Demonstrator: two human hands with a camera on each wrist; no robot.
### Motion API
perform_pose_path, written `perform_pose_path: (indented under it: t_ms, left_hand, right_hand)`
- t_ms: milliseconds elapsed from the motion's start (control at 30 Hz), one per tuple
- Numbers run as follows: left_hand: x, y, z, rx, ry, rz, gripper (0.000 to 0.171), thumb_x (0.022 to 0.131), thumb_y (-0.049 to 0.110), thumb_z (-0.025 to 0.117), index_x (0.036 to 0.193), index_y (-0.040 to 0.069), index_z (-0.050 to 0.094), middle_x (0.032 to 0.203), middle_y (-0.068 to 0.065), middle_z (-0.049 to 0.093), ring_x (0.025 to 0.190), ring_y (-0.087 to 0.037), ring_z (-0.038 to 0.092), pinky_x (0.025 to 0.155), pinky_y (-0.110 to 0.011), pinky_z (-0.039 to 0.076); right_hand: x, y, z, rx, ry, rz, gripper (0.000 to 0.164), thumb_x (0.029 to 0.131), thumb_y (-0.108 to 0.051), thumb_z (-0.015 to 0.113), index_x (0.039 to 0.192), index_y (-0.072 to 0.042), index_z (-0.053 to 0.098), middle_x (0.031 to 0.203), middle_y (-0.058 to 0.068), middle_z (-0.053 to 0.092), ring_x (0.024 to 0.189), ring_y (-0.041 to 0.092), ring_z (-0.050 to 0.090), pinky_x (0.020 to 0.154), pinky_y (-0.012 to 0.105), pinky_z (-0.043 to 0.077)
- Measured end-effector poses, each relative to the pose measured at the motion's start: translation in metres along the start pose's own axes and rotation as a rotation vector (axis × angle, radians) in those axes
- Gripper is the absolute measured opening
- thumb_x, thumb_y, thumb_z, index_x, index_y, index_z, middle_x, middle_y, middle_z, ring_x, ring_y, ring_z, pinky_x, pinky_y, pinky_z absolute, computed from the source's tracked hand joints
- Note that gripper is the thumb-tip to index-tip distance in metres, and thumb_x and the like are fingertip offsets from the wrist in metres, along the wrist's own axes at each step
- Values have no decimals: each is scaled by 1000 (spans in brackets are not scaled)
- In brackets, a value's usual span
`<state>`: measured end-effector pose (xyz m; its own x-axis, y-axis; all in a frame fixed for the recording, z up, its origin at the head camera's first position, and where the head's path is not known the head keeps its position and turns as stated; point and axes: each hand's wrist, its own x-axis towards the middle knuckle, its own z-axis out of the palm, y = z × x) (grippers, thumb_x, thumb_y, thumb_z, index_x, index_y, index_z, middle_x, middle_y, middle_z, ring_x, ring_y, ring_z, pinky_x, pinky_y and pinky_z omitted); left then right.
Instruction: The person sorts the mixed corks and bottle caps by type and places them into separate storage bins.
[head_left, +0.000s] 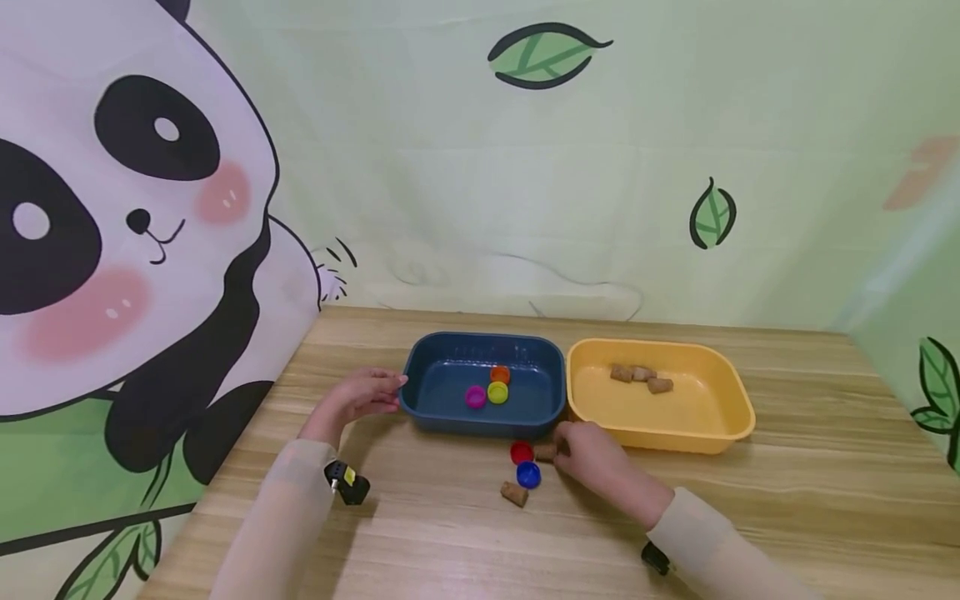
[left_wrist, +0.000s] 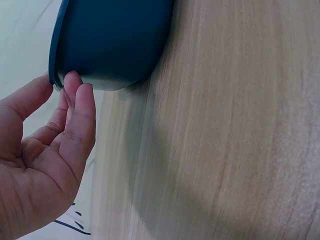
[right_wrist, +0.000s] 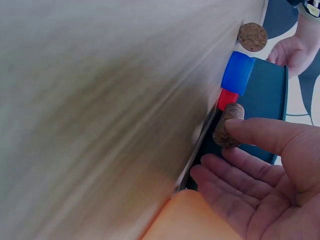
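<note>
At the left end of the dark blue bin (head_left: pixel 480 427), my left hand (head_left: pixel 363 393) pinches the rim, thumb on top and fingertips under it. My right hand (head_left: pixel 596 458) is in front of the gap between the two bins. Its thumb and fingers hold a cork (right_wrist: pixel 228 130) low over the table, thumb tip on its side. Just left of that cork lie a red cap (head_left: pixel 521 452) and a blue cap (head_left: pixel 528 475). Another cork (head_left: pixel 514 493) lies on its side nearer the front.
Inside the blue bin sit an orange cap (head_left: pixel 500 374), a yellow cap (head_left: pixel 498 392) and a magenta cap (head_left: pixel 476 397). The yellow bin (head_left: pixel 705 400) stands right beside it, with corks (head_left: pixel 660 386) inside. A printed cloth (head_left: pixel 450 167) hangs behind the wooden table (head_left: pixel 825 467).
</note>
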<state>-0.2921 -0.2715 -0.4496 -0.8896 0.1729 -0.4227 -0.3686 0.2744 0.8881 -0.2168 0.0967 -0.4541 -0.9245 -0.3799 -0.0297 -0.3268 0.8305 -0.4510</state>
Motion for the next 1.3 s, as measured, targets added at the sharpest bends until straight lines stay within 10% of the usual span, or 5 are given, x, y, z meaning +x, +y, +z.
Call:
perform_pose_path:
  t_ms: [1300]
  left_hand:
    - [-2,3,9,-29,94,19,39,105,11,55,132,-17,51,80,3,64,71,-4,61,67,-15,59]
  right_hand:
    - [-55,71,-52,137,16,-73,13,88,-9,77,97,-2,71,89,4,73,82,13,67,70,25,57]
